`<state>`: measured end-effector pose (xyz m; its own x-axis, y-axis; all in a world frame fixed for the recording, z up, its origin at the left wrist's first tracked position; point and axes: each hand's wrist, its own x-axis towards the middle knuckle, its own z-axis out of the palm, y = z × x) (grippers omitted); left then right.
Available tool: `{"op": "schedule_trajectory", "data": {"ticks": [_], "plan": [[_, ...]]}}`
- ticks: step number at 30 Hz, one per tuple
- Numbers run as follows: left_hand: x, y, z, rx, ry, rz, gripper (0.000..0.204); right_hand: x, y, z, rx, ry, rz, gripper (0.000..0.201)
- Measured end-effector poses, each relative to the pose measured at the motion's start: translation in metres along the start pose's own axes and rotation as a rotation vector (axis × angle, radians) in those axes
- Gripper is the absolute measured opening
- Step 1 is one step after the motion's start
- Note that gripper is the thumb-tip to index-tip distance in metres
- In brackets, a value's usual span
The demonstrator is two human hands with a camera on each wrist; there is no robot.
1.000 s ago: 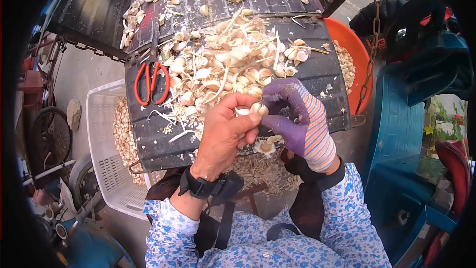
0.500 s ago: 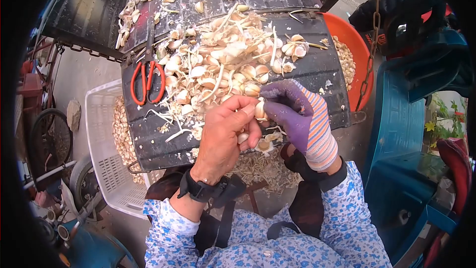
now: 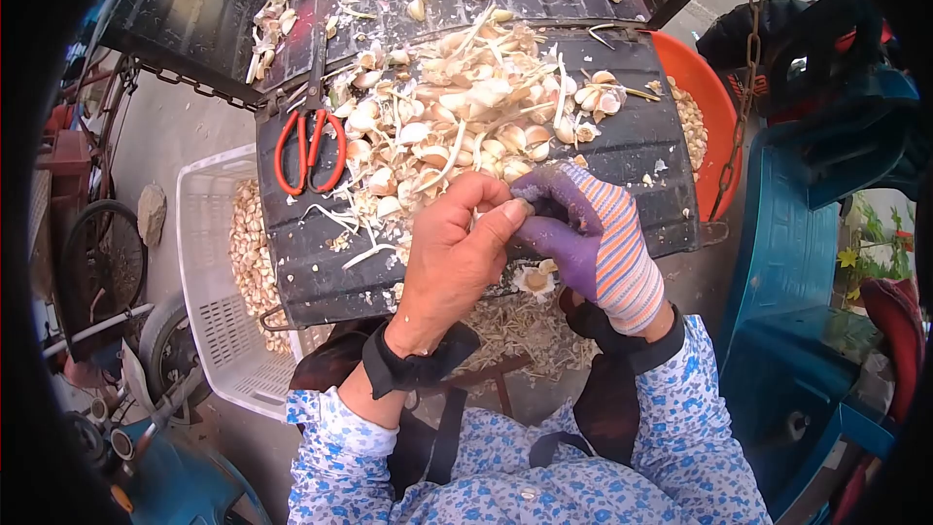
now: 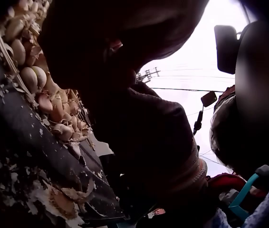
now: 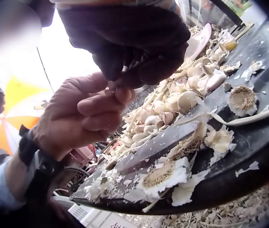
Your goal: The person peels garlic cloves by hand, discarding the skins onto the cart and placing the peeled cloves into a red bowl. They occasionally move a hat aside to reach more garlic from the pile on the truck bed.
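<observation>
My bare left hand [image 3: 455, 245] and my right hand [image 3: 588, 233], in a purple-palmed glove with a striped back, meet fingertip to fingertip over the near edge of a black ribbed board [image 3: 311, 272]. Between them they pinch a small piece of garlic [image 5: 111, 87], seen as a pale bit in the right wrist view; the fingers hide most of it. Just beyond the hands lies a heap of garlic cloves [image 3: 437, 141] with skins and dry stalks. Red-handled scissors [image 3: 340, 154] rest left of the heap. The left wrist view is dark around the hands.
A white plastic crate [image 3: 209, 306] with cloves stands below on the left. An orange basin [image 3: 717, 122], also holding cloves, is at the right behind a hanging chain [image 3: 753, 29]. Farther right is a teal plastic chair [image 3: 768, 243]. Skins litter the ground [image 3: 535, 335] under the board.
The garlic that showed between the fingertips is now covered, and the hands have closed in on each other. A loose clove in the left hand's curled fingers is no longer visible.
</observation>
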<state>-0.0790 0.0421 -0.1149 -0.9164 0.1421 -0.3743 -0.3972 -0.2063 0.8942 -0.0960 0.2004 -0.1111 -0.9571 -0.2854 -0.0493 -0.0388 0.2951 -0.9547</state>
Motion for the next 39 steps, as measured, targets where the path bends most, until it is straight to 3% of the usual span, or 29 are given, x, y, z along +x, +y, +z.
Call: {"op": "schedule_trajectory", "data": {"ticks": [2,5,9,13,16,18,25,30,34,37,39], "plan": [[0.002,-0.001,-0.005,0.052,-0.017,-0.018,0.008,0.000,-0.006,0.004,0.051,0.047,0.076,0.027],[0.001,-0.002,-0.004,-0.295,0.072,-0.040,0.008,0.003,-0.012,0.010,0.113,0.078,-0.019,0.028],[-0.001,-0.003,-0.009,-0.429,0.038,-0.080,0.005,0.003,-0.007,0.010,-0.184,0.043,-0.205,0.028],[0.000,-0.006,-0.016,-0.277,-0.025,-0.087,0.010,0.005,-0.004,0.004,-0.181,-0.019,-0.325,0.023],[-0.004,0.006,-0.014,-0.254,-0.077,-0.157,0.011,0.001,-0.004,0.001,-0.007,-0.037,-0.151,0.022],[-0.004,0.008,-0.013,-0.277,-0.087,-0.189,0.012,0.001,0.001,0.001,-0.016,-0.019,-0.170,0.020],[-0.007,0.002,0.001,-0.207,-0.015,-0.075,0.010,-0.002,-0.006,0.010,0.192,0.100,0.112,0.015],[-0.009,0.000,0.015,-0.170,0.073,0.019,0.007,-0.003,-0.002,0.028,0.253,0.338,0.095,0.008],[-0.007,0.000,0.020,-0.163,0.109,0.033,0.006,0.002,0.002,0.036,0.196,0.419,0.065,0.008],[-0.006,-0.004,0.021,-0.160,0.113,0.071,0.008,0.004,-0.002,0.034,0.210,0.414,0.171,0.008],[-0.007,-0.005,0.022,-0.219,0.076,0.065,0.009,0.005,0.004,0.035,0.505,0.420,0.291,0.009]]}}
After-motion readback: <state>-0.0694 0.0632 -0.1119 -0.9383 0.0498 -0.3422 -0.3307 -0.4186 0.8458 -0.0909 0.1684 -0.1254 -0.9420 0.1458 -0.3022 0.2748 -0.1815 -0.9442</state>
